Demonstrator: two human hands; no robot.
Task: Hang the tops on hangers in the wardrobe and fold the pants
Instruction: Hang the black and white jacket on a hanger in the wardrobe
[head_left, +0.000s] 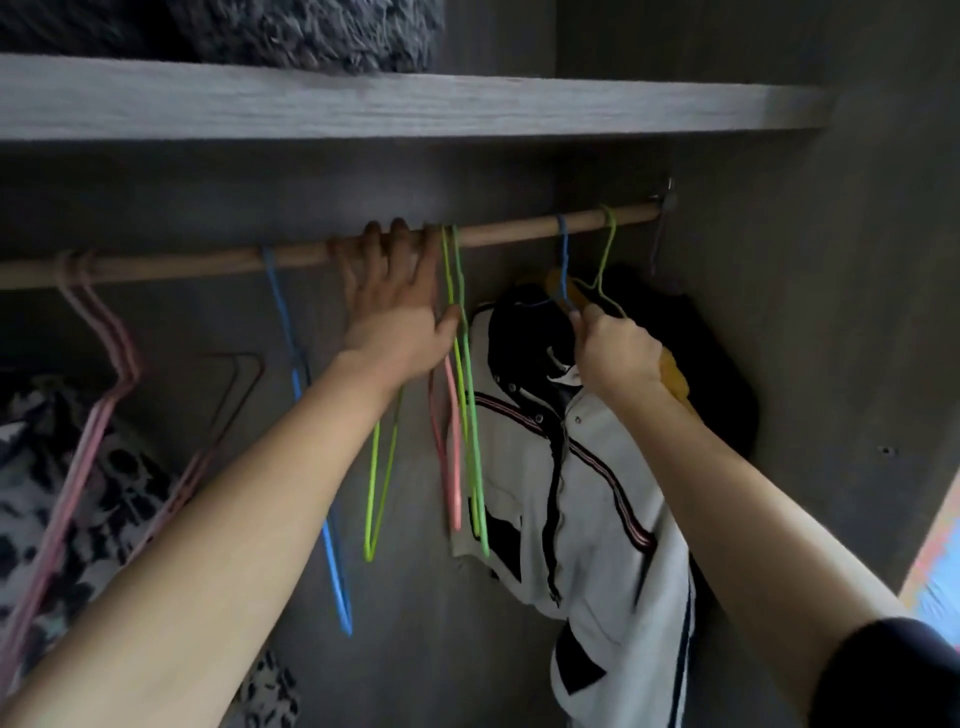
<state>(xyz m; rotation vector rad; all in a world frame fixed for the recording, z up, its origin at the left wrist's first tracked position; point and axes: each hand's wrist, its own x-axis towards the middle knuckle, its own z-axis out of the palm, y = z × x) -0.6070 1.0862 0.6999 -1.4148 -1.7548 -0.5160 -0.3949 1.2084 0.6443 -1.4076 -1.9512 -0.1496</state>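
A wooden rail (519, 234) crosses the wardrobe. My left hand (395, 301) rests on the rail with its fingers curled over the top, beside two empty green hangers (470, 415) and a pink one (453, 441). My right hand (613, 348) grips the neck of the blue hanger (562, 249) hooked on the rail. A white shirt (587, 493) with a dark collar and striped trim hangs from that hanger. Behind it hang a yellow top (672, 379) and a dark garment (717, 374) near a green hanger hook (608, 244).
Empty blue (306, 415), green (382, 478) and pink (98, 395) hangers hang to the left. A black-and-white patterned garment (67, 499) is at the lower left. A grey shelf (395, 101) with a fluffy grey item (311, 31) sits above. The wardrobe side wall (857, 312) is at the right.
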